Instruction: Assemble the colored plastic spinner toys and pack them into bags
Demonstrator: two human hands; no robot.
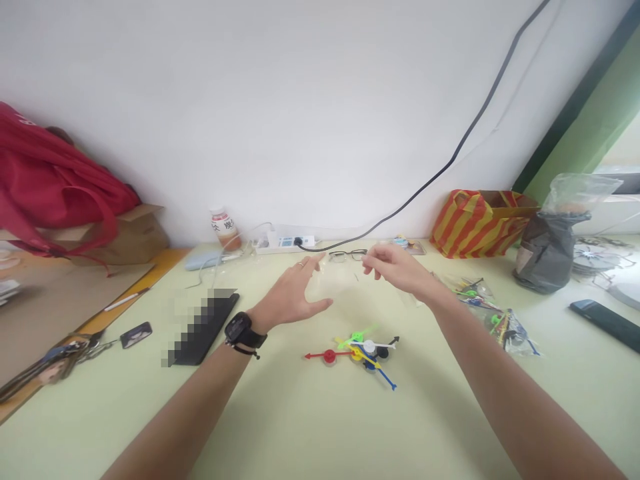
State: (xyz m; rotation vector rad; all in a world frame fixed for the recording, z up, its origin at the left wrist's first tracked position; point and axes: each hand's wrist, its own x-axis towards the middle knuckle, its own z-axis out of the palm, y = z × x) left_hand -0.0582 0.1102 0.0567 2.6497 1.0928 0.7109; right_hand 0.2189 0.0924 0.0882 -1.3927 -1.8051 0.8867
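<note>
My left hand (290, 295), with a ring and a black watch (239, 328) on the wrist, is open above the table, thumb and fingers apart. Level with it, my right hand (397, 268) has its fingers curled into a pinch; whatever they hold, if anything, is too faint to make out. Below and between both hands lies a loose cluster of plastic arrow spinners: red (329, 357), yellow (357, 355), white (370, 346), green (357, 337), blue (386, 376) and black (384, 352). Eyeglasses (348, 255) rest behind the hands.
Clear bags of spinners (513, 331) lie beside my right forearm. A black phone-like object (607, 325), dark bag (543, 257) and striped bag (480, 223) stand right. Left are a partly pixelated black object (210, 333), keys (75, 353) and bottle (226, 232). A power strip (280, 245) sits by the wall.
</note>
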